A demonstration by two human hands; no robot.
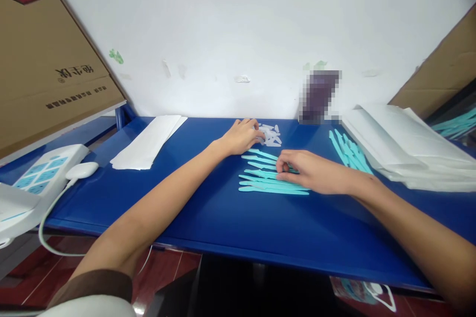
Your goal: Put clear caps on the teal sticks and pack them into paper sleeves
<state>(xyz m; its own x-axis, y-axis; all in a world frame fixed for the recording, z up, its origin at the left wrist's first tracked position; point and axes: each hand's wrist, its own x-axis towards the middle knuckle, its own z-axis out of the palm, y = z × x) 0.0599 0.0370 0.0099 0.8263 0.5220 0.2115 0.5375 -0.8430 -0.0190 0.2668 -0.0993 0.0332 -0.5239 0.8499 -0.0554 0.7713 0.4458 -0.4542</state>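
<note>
Teal sticks [273,185] fanned under my right hand [316,172], fingers pinched on one; left hand [241,137] curls over white caps [270,134].

A small packing or assembly workshop, by its look. A blue worktable [223,223] stands against a bare white wall [238,25]; on it lie rows of identical teal plastic pieces [267,178] and stacked white bags [409,143], with cardboard cartons [48,59] leaning beside the table.

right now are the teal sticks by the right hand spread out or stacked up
Spread out. The teal sticks lie flat in a row on the blue table, each visible lengthwise, with the right hand resting on their right ends.
</note>
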